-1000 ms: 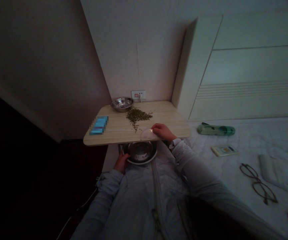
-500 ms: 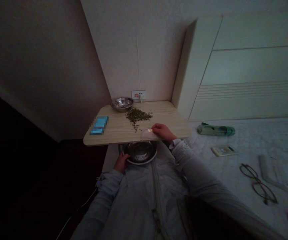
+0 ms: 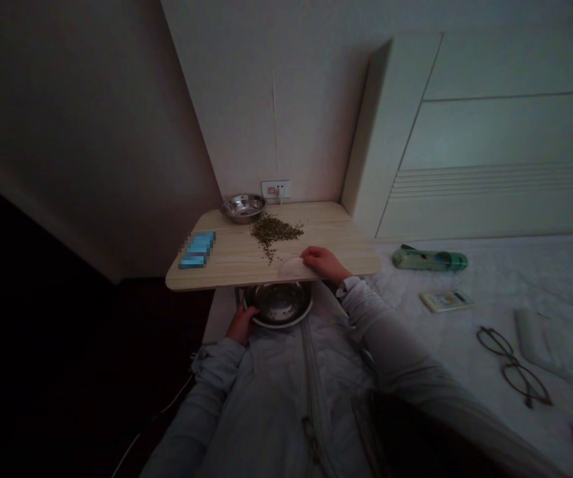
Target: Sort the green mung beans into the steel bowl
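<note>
My left hand (image 3: 242, 323) grips the left rim of a metal bowl (image 3: 281, 304), which sits just under the front edge of a small wooden table (image 3: 226, 265). Small dark bits lie inside that bowl. On the tabletop, my right hand (image 3: 327, 263) pinches a pale, thin, rounded piece (image 3: 293, 267), perhaps a plastic scraper, lying almost flat near the front edge. Beyond it spreads a loose pile of small green-brown grains (image 3: 273, 230), with a narrow tail of them trailing toward the piece. Behind the pile's left side stands a second metal bowl (image 3: 243, 208).
A blurred blue phone-like object (image 3: 197, 250) lies on the table's left. A wall socket (image 3: 276, 189) with a plug sits behind the table. To the right, the bed (image 3: 390, 318) holds a green bottle (image 3: 429, 259), a phone (image 3: 446, 301) and eyeglasses (image 3: 514, 365).
</note>
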The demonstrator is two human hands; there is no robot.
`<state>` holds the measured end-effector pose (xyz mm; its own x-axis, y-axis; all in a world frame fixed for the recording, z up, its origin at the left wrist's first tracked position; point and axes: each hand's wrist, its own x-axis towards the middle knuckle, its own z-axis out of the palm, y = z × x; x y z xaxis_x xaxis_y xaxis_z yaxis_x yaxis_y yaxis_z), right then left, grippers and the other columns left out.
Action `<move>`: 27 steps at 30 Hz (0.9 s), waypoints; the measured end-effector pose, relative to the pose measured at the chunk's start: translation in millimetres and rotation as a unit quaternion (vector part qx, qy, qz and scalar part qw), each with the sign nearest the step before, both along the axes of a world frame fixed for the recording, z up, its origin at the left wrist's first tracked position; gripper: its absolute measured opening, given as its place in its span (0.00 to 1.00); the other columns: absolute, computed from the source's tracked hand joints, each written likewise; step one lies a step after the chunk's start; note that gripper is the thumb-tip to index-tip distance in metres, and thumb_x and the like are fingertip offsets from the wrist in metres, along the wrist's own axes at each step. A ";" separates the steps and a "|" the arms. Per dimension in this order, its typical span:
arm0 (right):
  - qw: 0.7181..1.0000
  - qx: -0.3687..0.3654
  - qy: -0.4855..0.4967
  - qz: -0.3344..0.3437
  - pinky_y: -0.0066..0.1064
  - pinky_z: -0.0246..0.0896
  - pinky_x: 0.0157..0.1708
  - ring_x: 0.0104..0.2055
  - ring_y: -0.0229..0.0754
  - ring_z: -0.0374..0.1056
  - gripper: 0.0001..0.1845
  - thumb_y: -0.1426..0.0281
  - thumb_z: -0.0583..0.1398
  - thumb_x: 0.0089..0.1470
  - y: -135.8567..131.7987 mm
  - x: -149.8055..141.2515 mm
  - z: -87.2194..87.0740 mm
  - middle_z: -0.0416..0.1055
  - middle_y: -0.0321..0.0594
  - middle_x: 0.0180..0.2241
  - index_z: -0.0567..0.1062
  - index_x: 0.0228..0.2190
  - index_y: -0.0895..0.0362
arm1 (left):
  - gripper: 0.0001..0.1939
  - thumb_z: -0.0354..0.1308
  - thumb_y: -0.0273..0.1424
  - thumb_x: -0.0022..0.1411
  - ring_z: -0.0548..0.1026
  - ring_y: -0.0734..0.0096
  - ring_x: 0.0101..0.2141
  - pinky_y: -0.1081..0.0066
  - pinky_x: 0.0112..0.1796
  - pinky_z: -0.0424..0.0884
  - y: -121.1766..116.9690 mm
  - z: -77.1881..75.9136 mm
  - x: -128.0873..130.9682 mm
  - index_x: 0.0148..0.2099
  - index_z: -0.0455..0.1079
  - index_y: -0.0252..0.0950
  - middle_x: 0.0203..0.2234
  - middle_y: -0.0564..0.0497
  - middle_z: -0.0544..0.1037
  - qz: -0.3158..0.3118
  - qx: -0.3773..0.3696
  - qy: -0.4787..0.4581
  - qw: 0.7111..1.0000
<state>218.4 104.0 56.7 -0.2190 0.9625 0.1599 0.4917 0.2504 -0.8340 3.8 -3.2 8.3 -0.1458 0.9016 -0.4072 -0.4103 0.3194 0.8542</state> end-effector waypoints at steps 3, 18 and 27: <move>1.000 -0.010 -0.010 0.011 0.23 0.50 0.24 0.23 0.31 0.58 0.11 0.70 0.53 0.39 -1.4 -1.2 1.2 0.67 0.32 0.20 0.71 0.27 0.58 | 0.24 0.51 0.20 0.39 0.71 0.71 0.26 0.75 0.21 0.63 0.4 1.0 0.1 0.43 0.64 0.37 0.25 0.53 0.74 0.002 -0.006 0.008 1.000; 0.994 0.033 -0.040 -0.095 0.25 0.52 0.26 0.24 0.32 0.59 0.11 0.70 0.53 0.39 -0.7 -5.2 1.7 0.67 0.36 0.23 0.70 0.28 0.59 | 0.24 0.51 0.21 0.40 0.71 0.71 0.25 0.76 0.22 0.63 0.0 0.3 0.1 0.43 0.64 0.36 0.25 0.53 0.74 -0.005 0.006 0.005 1.000; 0.979 0.075 -0.034 -0.184 0.27 0.52 0.28 0.24 0.34 0.58 0.09 0.68 0.51 0.41 0.2 -4.6 0.6 0.65 0.36 0.21 0.69 0.26 0.58 | 0.25 0.52 0.20 0.40 0.71 0.71 0.25 0.75 0.22 0.64 0.9 -1.6 -0.7 0.45 0.63 0.37 0.26 0.53 0.74 -0.002 0.000 0.001 1.000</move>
